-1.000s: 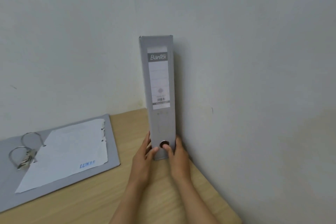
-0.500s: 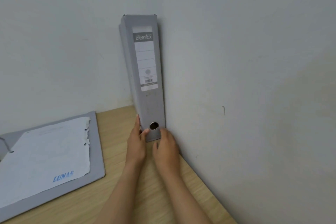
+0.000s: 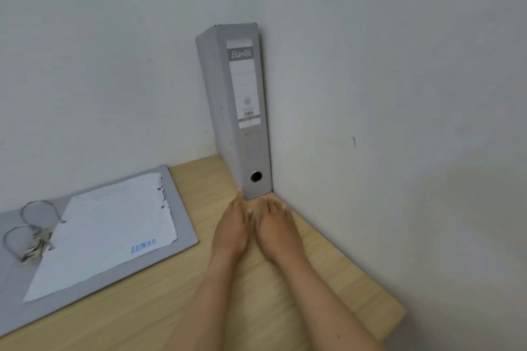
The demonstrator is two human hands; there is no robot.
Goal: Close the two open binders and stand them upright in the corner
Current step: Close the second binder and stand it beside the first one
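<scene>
A closed grey Bantex binder stands upright in the corner, its spine facing me and its right side against the wall. My left hand and my right hand lie palm down on the desk just in front of its base, fingers stretched out and holding nothing. The left fingertips touch or nearly touch the binder's lower left edge. A second grey binder lies open flat on the left, with a white sheet on it and its metal rings open.
The light wooden desk fills the corner between two plain white walls. Its right edge runs along the right wall and ends at the lower right. Bare desk surface lies between the open binder and my arms.
Both hands have let go of the upright binder's base and drawn back onto the desk. The view has shifted, and the open binder's rings show again.
</scene>
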